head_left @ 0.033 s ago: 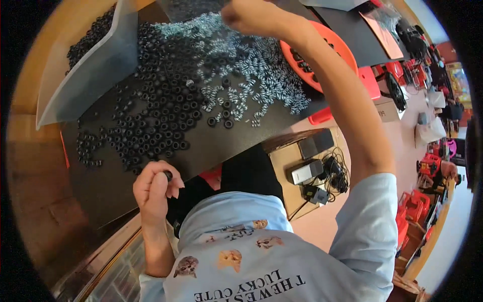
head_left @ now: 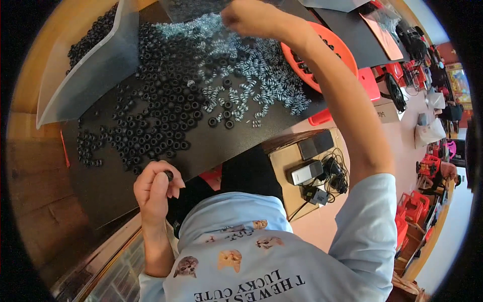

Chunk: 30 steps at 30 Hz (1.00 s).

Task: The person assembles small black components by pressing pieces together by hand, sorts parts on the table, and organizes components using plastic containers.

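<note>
Pinches one black ring (head_left: pixel 168 175) between thumb and fingers of the left hand (head_left: pixel 154 190), at the near edge of the surface (head_left: pixel 204 143). Has loose black rings (head_left: pixel 156 116) spread at twelve o'clock from there, starting just beside the knuckles. Holds the right hand (head_left: pixel 251 19) at one o'clock from the left, by the far end of the silver coils (head_left: pixel 259 75). Finds these from four to eight o'clock of the right fingers, nearer to that hand, pointing every way. Cannot tell the right fingers together or apart, bare or loaded: shows no tips. Hides part of the orange bowl (head_left: pixel 289 56) behind the right forearm (head_left: pixel 352 105), at four o'clock from that hand. Leaves the pinched ring mostly covered, axis unreadable. Cuts off the clear bin (head_left: pixel 93 83) at the top, eleven o'clock from the left hand.
</note>
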Available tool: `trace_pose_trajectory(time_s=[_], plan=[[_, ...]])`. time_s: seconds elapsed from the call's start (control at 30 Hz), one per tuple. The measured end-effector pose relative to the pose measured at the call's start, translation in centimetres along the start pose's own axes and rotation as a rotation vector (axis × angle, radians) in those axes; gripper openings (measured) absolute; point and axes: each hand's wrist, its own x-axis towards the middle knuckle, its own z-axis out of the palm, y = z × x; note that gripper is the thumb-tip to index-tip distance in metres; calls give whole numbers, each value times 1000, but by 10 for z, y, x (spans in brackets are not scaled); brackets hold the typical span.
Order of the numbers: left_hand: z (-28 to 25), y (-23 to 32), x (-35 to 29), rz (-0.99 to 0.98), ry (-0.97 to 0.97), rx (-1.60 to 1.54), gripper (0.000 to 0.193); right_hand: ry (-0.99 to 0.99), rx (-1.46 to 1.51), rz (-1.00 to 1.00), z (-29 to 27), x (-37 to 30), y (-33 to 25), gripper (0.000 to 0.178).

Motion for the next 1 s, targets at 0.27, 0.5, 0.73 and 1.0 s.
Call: trace_pose_trajectory(time_s=[0.27, 0.5, 0.73, 1.0], plan=[[5, 1, 5, -18, 12, 27, 23, -131, -150, 277, 12, 16, -21, 25], [7, -1, 6, 118, -4, 80, 34, -42, -37, 165, 18, 23, -22, 26], [-2, -12, 8, 86, -68, 24, 31, 22, 186, 174, 10, 5, -43, 31], [1, -12, 6, 65, -12, 73, 31, 173, 250, 1, 22, -19, -66, 24]])
